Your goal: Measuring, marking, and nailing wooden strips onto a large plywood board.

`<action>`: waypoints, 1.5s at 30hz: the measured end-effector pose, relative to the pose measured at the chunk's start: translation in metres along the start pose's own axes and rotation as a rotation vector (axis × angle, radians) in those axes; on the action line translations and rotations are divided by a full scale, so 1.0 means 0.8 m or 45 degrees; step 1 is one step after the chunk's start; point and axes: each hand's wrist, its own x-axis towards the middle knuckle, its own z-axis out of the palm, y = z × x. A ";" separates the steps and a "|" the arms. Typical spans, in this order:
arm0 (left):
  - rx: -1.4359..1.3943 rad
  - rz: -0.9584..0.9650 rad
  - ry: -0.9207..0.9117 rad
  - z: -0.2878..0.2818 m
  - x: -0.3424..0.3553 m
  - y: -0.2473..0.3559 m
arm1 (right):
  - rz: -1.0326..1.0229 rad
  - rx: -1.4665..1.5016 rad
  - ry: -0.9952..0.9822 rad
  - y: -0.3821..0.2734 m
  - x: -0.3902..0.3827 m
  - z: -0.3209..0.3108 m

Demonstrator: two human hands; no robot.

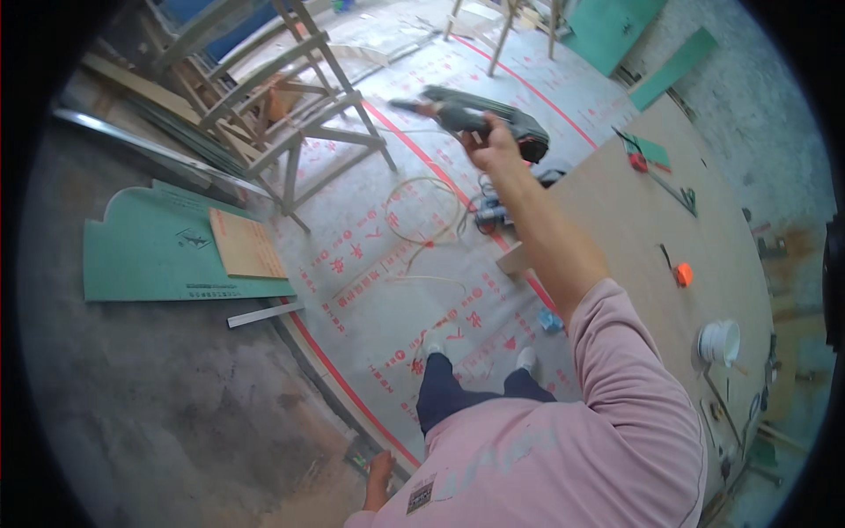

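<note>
My right arm reaches far forward, and my right hand (495, 148) is wrapped round the handle of a dark grey nail gun (480, 116). The tool is held in the air above the covered floor, its narrow end pointing left and slightly blurred. At the lower left, my left hand (379, 473) hangs low beside my body with its fingers curled. A small dark, greenish shape shows at those fingers; I cannot make out what it is.
To the right stands a wooden worktable (616, 229) with an orange tape measure (683, 275), a white bucket (720, 341) and hand tools. A thin hose (388, 211) loops on the floor. Wooden trestle (295, 132) and green boards (150, 251) are at left.
</note>
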 end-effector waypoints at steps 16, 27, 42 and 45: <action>0.590 0.540 -0.735 -0.099 0.156 0.358 | -0.763 -2.029 0.572 -0.187 -0.678 -0.327; 1.596 1.032 -0.833 0.202 0.022 0.510 | 0.162 -2.399 2.539 -0.166 -1.378 -0.760; 1.443 1.749 -1.443 0.921 -0.551 0.456 | -0.244 -1.404 2.163 -0.014 -1.415 -1.041; 1.414 1.833 -1.571 1.043 -0.607 0.411 | -0.169 -1.291 2.124 -0.005 -1.424 -1.092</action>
